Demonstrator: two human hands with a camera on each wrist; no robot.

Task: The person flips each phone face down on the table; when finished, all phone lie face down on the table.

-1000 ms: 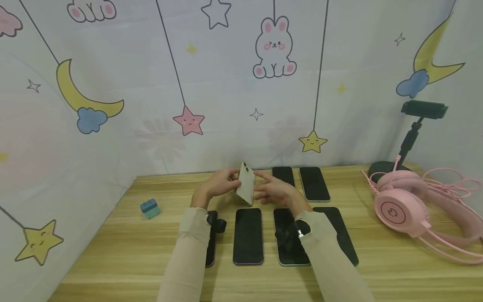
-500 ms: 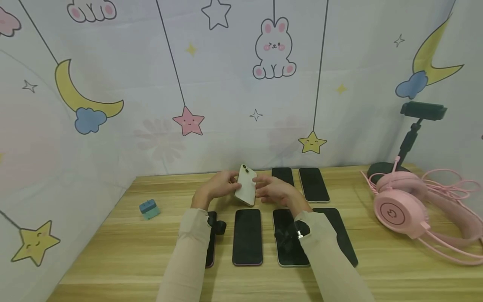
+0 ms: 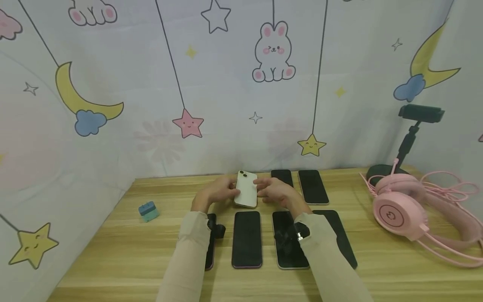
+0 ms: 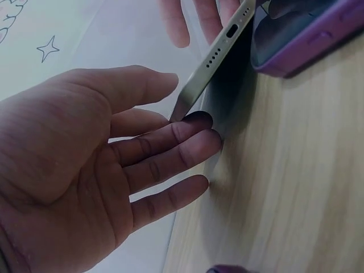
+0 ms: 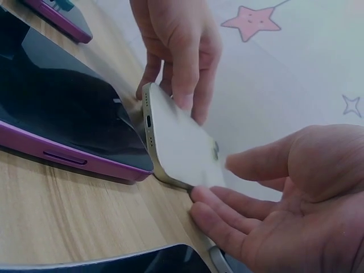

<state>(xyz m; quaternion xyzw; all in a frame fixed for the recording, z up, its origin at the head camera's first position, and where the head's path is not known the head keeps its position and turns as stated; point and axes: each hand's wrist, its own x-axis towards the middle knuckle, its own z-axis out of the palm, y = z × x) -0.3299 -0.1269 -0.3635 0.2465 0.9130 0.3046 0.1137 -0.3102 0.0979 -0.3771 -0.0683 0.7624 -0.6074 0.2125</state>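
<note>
A white smartphone [image 3: 246, 189] with two rear lenses is tilted close over the table, back side up. My left hand [image 3: 219, 193] grips its left edge, the thumb on the back and several fingertips underneath, as the left wrist view shows. At the opposite edge, the fingertips of my right hand [image 5: 296, 193] touch the side, with the thumb held just above the back. Nearer me, a purple-edged phone [image 3: 247, 240] lies screen up. Another dark phone [image 3: 290, 256] sits partly under my right wrist.
Two dark phones stand in the back row, one of them the right phone [image 3: 314, 187]. A further dark phone [image 3: 341, 235] lies by my right sleeve. Pink headphones [image 3: 400, 212] and a black stand [image 3: 409, 140] occupy the right; a blue charger plug [image 3: 149, 211] is at left.
The white phone has tipped lower toward the table, turning its back further upward. My left hand has come down with it, while my right fingers stay by its right edge.
</note>
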